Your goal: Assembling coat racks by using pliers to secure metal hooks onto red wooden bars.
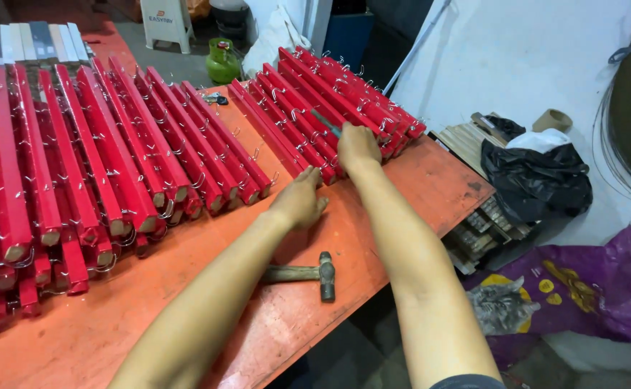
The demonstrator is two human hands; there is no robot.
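Observation:
Many long red-painted wooden bars with metal wire hooks lie in rows on an orange-red table [416,187]. My right hand [355,146] rests on the right-hand group of red bars [344,90] and grips a thin grey-green tool [325,122] that points away over the bars. My left hand [299,202] lies on the table just before the near ends of those bars, fingers curled, with nothing visibly in it. A hammer [308,274] with a wooden handle lies on the table between my forearms.
A larger stack of red bars [92,166] fills the table's left. A green gas canister [223,61] and a white stool [165,21] stand beyond. To the right are a black bag [538,180], wood strips [466,140], a tape roll [554,119] and a purple sack [582,288].

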